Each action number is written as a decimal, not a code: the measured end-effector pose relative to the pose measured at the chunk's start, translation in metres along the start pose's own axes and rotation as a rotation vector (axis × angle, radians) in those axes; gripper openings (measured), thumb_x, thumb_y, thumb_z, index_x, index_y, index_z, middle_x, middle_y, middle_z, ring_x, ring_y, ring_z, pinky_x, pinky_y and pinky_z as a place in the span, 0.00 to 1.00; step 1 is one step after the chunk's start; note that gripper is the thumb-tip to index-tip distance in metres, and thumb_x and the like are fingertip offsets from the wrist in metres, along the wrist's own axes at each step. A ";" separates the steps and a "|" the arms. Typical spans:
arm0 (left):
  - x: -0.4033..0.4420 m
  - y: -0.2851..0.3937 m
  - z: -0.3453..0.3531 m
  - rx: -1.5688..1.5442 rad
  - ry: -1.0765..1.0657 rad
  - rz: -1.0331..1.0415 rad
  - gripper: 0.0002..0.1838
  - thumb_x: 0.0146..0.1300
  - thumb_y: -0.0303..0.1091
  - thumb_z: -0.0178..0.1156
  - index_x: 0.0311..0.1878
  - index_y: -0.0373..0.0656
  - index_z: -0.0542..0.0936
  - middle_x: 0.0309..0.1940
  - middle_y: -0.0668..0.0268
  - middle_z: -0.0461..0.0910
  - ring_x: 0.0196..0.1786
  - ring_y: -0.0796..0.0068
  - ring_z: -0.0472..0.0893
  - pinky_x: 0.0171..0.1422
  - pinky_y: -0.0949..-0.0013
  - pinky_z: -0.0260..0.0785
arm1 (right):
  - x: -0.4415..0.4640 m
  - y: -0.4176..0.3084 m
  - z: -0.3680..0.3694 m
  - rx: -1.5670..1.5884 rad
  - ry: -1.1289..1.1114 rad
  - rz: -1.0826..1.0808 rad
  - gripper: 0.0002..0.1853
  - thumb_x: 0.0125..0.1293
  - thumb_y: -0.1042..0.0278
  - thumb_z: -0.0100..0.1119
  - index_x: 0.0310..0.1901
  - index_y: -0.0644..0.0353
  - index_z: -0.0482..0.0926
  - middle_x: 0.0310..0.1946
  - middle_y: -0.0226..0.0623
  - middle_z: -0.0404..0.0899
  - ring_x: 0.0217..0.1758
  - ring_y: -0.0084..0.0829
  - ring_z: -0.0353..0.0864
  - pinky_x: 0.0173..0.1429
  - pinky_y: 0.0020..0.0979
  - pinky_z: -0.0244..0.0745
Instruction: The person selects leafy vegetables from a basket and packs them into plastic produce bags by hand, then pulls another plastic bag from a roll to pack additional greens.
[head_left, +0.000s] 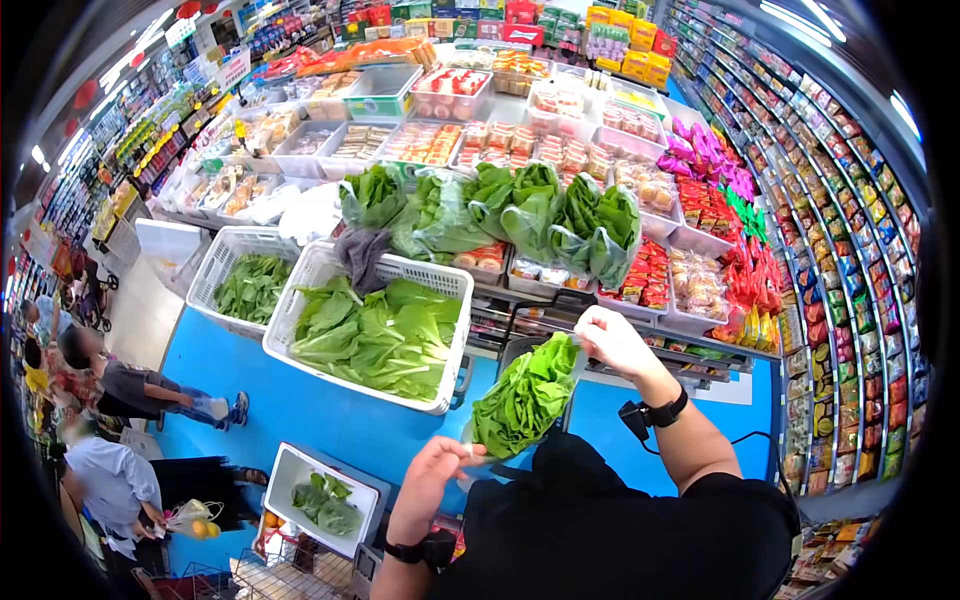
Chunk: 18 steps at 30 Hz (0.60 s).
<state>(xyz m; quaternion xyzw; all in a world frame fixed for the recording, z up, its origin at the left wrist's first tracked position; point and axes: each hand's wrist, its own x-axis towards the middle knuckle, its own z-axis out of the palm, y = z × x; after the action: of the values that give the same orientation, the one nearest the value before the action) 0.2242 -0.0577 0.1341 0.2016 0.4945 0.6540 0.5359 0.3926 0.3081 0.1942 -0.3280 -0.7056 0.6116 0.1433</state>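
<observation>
A clear plastic bag of leafy greens (525, 400) is stretched slantwise between my two hands. My left hand (437, 475) pinches the bag's lower-left end. At the upper-right end, my right hand (610, 342) is closed on the plastic. Left of the bag stands a white crate (345, 382) heaped with loose leafy greens (385, 335). A dark grey cloth (362, 255) hangs over that crate's back rim. Several bagged bunches of greens (500, 212) lie in a row beyond my hands, on top of the packaged goods.
A second white crate (208, 268) holds smaller greens. A white bin (368, 500) at lower left contains bagged greens. Tubs of packaged snacks (425, 145) fill the display ahead, and stocked shelves (835, 260) line the right. Two people (110, 480) are at the left.
</observation>
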 end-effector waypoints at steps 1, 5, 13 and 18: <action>0.011 -0.002 0.013 0.004 -0.005 -0.003 0.11 0.85 0.37 0.53 0.58 0.39 0.77 0.66 0.47 0.85 0.64 0.64 0.87 0.62 0.67 0.75 | -0.002 0.008 -0.020 0.005 0.035 -0.004 0.06 0.77 0.67 0.61 0.39 0.56 0.80 0.29 0.25 0.78 0.30 0.18 0.76 0.38 0.25 0.71; 0.082 -0.025 0.075 0.017 -0.186 -0.068 0.17 0.84 0.47 0.61 0.56 0.41 0.77 0.66 0.45 0.84 0.67 0.56 0.87 0.57 0.65 0.81 | -0.012 0.043 -0.128 -0.002 0.158 -0.014 0.02 0.76 0.72 0.59 0.41 0.57 0.79 0.30 0.24 0.77 0.32 0.18 0.76 0.37 0.24 0.72; 0.279 -0.083 0.281 -0.044 -0.266 -0.105 0.12 0.80 0.41 0.66 0.51 0.44 0.78 0.75 0.45 0.78 0.75 0.54 0.81 0.71 0.58 0.79 | 0.042 0.110 -0.386 0.056 0.258 -0.153 0.05 0.77 0.72 0.63 0.49 0.57 0.76 0.34 0.23 0.79 0.36 0.15 0.76 0.40 0.23 0.69; 0.377 -0.089 0.404 -0.078 -0.320 -0.197 0.07 0.80 0.36 0.64 0.51 0.45 0.77 0.79 0.48 0.73 0.81 0.55 0.74 0.77 0.56 0.73 | 0.093 0.122 -0.514 -0.068 0.229 -0.181 0.10 0.74 0.74 0.66 0.52 0.57 0.76 0.33 0.19 0.71 0.33 0.11 0.69 0.36 0.22 0.64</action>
<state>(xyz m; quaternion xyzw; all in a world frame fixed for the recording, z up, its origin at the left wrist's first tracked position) 0.4598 0.4503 0.1306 0.2327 0.3948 0.5764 0.6765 0.6692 0.7673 0.1674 -0.3356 -0.7314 0.5306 0.2663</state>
